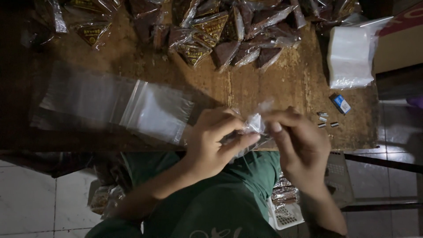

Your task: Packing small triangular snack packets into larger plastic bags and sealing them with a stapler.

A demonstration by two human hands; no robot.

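Observation:
My left hand and my right hand meet over the near edge of a worn wooden table. Both pinch a small clear plastic bag held between them, its top crumpled between the fingertips. What is inside the bag cannot be made out. Left of my hands lies a flat stack of clear zip bags on the table.
A heap of brown triangular packets in clear wrap fills the far side. A white bundle of plastic bags sits at the right, with a small blue box and loose staple strips near it. A white basket stands on the floor.

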